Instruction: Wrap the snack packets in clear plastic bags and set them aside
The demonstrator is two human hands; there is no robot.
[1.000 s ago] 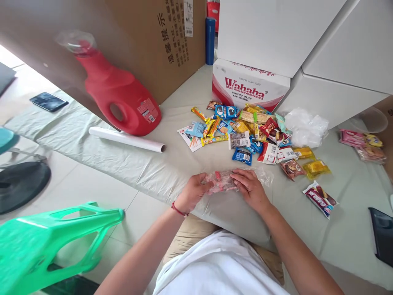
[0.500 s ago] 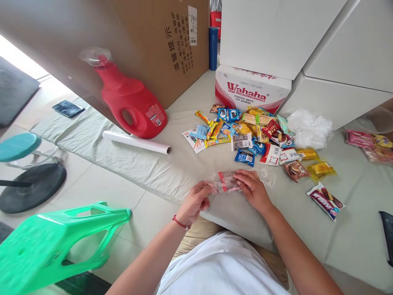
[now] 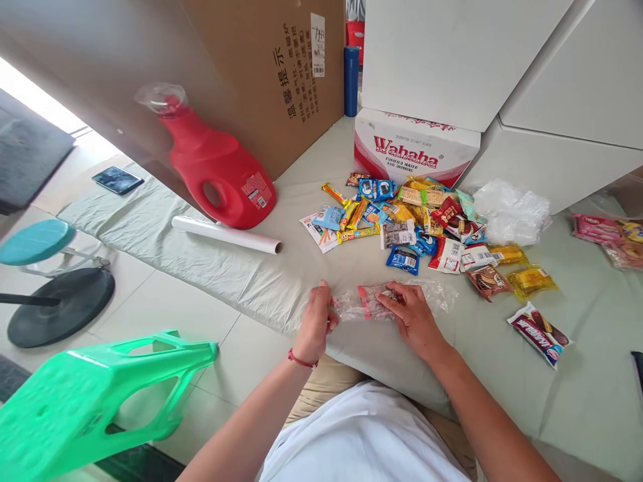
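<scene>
A clear plastic bag (image 3: 346,306) with a red-edged snack packet (image 3: 369,301) inside lies near the front edge of the cloth-covered surface. My left hand (image 3: 316,318), fingers curled, grips the bag's left end. Over the packet, my right hand (image 3: 412,314) holds it through the film with thumb and fingers. The bag's crinkled right end (image 3: 442,294) sticks out past my right hand. Beyond my hands is a pile of wrapped snacks (image 3: 396,234). Off to the right, apart from the pile, lies a dark red and white snack packet (image 3: 539,333).
Clear plastic bags (image 3: 512,211) are heaped beside the pile, before a Wahaba-labelled carton (image 3: 412,157). At left are a red jug (image 3: 221,167), a white roll (image 3: 226,235), a phone (image 3: 118,179) and a green stool (image 3: 100,388) on the floor. A large cardboard box (image 3: 241,67) stands behind.
My left hand has shifted slightly left and turned more upright, and the bag's left end looks more spread out. My right hand stays on the packet. The view has moved slightly.
</scene>
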